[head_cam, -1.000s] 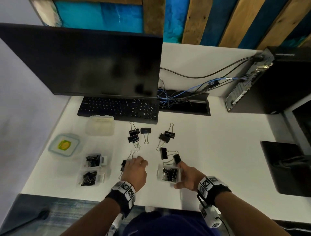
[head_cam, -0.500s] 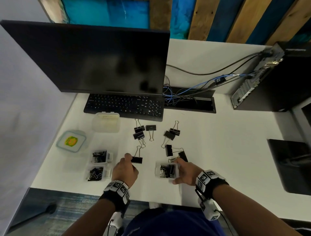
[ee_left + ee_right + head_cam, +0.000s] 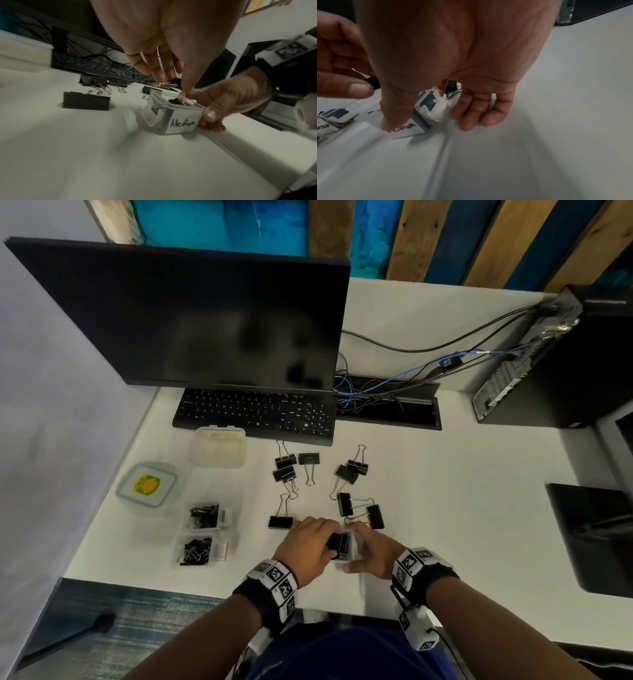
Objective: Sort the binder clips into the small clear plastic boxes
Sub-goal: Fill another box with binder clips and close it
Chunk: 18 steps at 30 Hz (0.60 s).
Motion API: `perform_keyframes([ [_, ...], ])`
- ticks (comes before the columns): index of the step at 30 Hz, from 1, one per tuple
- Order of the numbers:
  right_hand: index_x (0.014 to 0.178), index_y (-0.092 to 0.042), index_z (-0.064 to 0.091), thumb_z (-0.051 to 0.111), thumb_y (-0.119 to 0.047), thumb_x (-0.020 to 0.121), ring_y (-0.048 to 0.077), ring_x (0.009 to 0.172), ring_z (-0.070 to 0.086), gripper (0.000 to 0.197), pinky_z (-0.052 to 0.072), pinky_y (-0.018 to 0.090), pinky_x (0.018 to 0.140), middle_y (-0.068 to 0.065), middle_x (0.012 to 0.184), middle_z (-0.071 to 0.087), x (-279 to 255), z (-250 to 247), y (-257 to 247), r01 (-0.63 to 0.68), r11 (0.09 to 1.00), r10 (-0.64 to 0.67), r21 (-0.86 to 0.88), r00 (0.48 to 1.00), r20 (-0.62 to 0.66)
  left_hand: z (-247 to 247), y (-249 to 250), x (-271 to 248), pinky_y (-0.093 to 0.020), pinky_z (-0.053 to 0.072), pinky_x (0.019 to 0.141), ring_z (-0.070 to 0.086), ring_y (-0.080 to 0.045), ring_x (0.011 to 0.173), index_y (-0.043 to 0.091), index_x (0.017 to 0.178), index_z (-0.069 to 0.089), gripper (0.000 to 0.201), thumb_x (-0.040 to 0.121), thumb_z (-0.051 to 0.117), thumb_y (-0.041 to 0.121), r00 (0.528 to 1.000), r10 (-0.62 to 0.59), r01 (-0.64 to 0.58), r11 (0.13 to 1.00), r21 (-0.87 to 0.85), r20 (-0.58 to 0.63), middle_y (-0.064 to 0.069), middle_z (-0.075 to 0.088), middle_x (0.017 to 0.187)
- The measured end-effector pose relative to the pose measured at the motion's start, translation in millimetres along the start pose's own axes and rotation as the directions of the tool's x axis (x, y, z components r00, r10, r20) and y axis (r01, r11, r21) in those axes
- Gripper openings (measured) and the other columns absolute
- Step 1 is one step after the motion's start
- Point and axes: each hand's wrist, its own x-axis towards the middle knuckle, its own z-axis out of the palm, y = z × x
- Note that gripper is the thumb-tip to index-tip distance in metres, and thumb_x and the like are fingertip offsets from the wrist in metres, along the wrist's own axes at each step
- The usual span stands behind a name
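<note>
A small clear box (image 3: 346, 547) labelled "Medium" (image 3: 182, 123) stands near the table's front edge with black clips inside. My right hand (image 3: 371, 549) grips it, thumb on the label (image 3: 397, 115) and fingers behind. My left hand (image 3: 305, 546) is right against the box and pinches a black binder clip (image 3: 372, 82) over its open top; the clip's wire handles (image 3: 165, 84) show between the fingers. Several larger black binder clips (image 3: 344, 503) lie loose beyond the hands, one (image 3: 280, 522) just left of my left hand.
Two more small clear boxes (image 3: 205, 515) (image 3: 198, 549) holding clips sit at the left. Behind them are a lidded tub (image 3: 217, 446) and a container with a green label (image 3: 147, 486). A keyboard (image 3: 253, 416), a monitor and a PC tower (image 3: 548, 361) line the back.
My left hand has moved right from the loose clip on the table to the Medium box. The right hand has kept its hold on the box.
</note>
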Motion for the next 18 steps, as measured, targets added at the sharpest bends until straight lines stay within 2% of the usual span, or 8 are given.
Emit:
perform_keyframes([
  [3,0.146,-0.030,0.028,0.080,-0.047,0.077,0.012,0.125,0.049,0.088,0.040,0.031,0.106,-0.013,0.134,0.047,-1,0,0,0.011,1.000,-0.011,-0.003,1.000,-0.003,10,3,8,-0.028,0.032,0.099,0.047,-0.018,0.115,0.021,0.128,0.050,0.039,0.090,0.059,0.024,0.998,0.043,-0.045,0.998,0.036,0.051,0.003,0.056,0.126],
  [6,0.145,-0.030,0.030,0.080,-0.047,0.078,0.009,0.119,0.051,0.086,0.040,0.027,0.101,-0.015,0.129,0.050,-1,1,0,0.018,1.000,-0.018,0.007,1.000,-0.016,13,2,13,-0.026,0.036,0.098,0.050,-0.019,0.113,0.017,0.128,0.052,0.041,0.089,0.063,0.023,0.998,0.048,-0.047,0.999,-0.019,0.041,0.000,0.054,0.126],
  [9,0.142,-0.030,0.033,0.080,-0.045,0.077,0.011,0.118,0.053,0.081,0.042,0.030,0.101,-0.011,0.129,0.054,-2,0,-1,0.021,1.000,-0.021,0.019,1.000,-0.019,10,-5,11,-0.030,0.044,0.092,0.054,-0.019,0.105,0.014,0.117,0.060,0.035,0.084,0.068,0.023,0.999,0.043,-0.045,0.991,-0.128,-0.018,0.000,0.052,0.122],
  [13,0.144,-0.031,0.030,0.080,-0.050,0.075,0.018,0.118,0.055,0.087,0.045,0.037,0.101,-0.004,0.135,0.055,-1,-1,0,-0.022,1.000,0.022,-0.022,1.000,-0.012,10,-29,4,-0.040,0.047,0.087,0.054,-0.019,0.097,0.021,0.100,0.067,0.017,0.084,0.066,0.027,0.989,-0.023,0.009,0.996,-0.093,-0.144,0.003,0.056,0.109],
  [16,0.148,-0.028,0.027,0.078,-0.048,0.078,0.013,0.115,0.050,0.089,0.040,0.027,0.095,-0.010,0.135,0.049,-2,-2,-1,-0.025,0.999,0.025,-0.029,1.000,-0.007,9,-36,3,-0.040,0.044,0.091,0.052,-0.016,0.100,0.029,0.103,0.069,0.024,0.084,0.061,0.042,0.997,-0.041,0.037,0.997,-0.063,-0.060,0.009,0.055,0.110],
  [18,0.150,-0.027,0.025,0.078,-0.048,0.079,0.015,0.120,0.050,0.091,0.037,0.025,0.094,-0.006,0.139,0.049,-3,-3,-2,-0.029,0.999,0.029,-0.021,1.000,-0.007,9,-32,5,-0.038,0.041,0.092,0.050,-0.015,0.102,0.031,0.108,0.068,0.030,0.084,0.061,0.047,0.999,-0.032,0.032,0.999,-0.022,-0.003,0.011,0.052,0.113],
])
